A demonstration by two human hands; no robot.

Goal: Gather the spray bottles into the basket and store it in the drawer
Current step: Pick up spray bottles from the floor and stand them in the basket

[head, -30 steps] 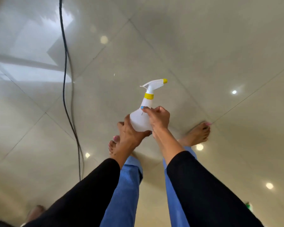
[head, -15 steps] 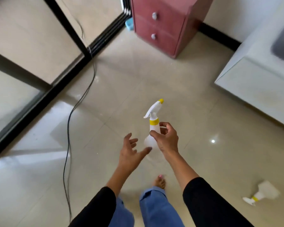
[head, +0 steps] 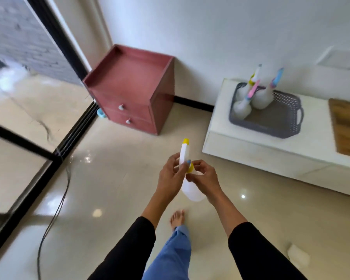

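Note:
A white spray bottle with a yellow nozzle and collar (head: 192,189) is held upright in front of me, above the floor. My left hand (head: 170,177) grips its neck and trigger head. My right hand (head: 203,178) pinches the yellow collar from the other side. A grey perforated basket (head: 281,123) sits on a low white bench (head: 251,150) at the right, with three spray bottles (head: 260,98) standing in its far left end. Another white bottle (head: 298,256) lies on the floor at lower right. The red two-drawer cabinet (head: 133,91) stands in the corner, both drawers shut.
A black cable (head: 55,215) trails across the glossy tiled floor on the left, beside the black sliding door track (head: 75,136). A wooden board (head: 348,126) lies on the bench right of the basket. My bare foot (head: 177,218) is below the held bottle.
The view has lifted from the floor to the room corner, bringing the cabinet top, bench and basket into sight. My left hand, open half a second ago, has closed on the bottle's neck.

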